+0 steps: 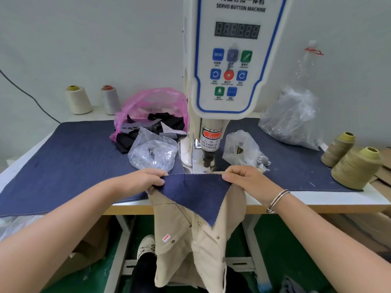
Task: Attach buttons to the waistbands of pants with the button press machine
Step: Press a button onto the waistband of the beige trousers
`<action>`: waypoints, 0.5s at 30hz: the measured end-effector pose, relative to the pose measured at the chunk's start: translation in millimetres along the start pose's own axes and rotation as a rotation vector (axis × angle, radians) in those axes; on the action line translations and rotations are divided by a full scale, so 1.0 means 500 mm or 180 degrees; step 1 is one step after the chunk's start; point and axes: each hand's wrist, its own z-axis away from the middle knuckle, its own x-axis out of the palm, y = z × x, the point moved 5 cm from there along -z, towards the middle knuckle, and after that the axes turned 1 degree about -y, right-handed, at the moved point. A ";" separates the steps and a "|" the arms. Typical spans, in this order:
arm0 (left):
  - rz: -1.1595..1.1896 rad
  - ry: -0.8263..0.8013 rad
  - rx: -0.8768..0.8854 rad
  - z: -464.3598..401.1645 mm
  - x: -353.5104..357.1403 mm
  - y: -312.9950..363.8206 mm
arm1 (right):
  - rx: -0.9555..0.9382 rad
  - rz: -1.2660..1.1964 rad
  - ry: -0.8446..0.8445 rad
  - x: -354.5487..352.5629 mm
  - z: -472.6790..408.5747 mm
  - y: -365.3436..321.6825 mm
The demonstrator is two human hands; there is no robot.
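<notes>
- Beige pants (190, 246) hang off the table's near edge, lower legs cut off; a dark blue cloth piece (198, 193) covers the waistband.
- Left hand (146, 176) and right hand (243, 178) each pinch that top edge, fingers curled, just below the button machine (228, 60) punch.
- Clear bags (153, 152) flank the machine; contents hard to make out.
- Pink bag (152, 102) farther left holds dark scraps.
- Thread cones (355, 168) stand at the right.

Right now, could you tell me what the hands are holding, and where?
Both hands, left and right, pinch the beige pants at the waistband's top edge, with a denim scrap.
</notes>
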 end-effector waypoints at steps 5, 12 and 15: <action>0.0179 0.0162 0.0194 0.011 -0.011 -0.035 | 0.0011 -0.0251 0.0046 0.017 -0.027 0.016; 0.0872 0.0067 0.0081 0.002 -0.033 -0.053 | -0.0026 -0.0657 0.0588 0.031 -0.068 0.041; 0.1061 0.0056 0.0004 -0.003 -0.038 -0.058 | -0.0075 -0.0622 0.0660 0.035 -0.069 0.053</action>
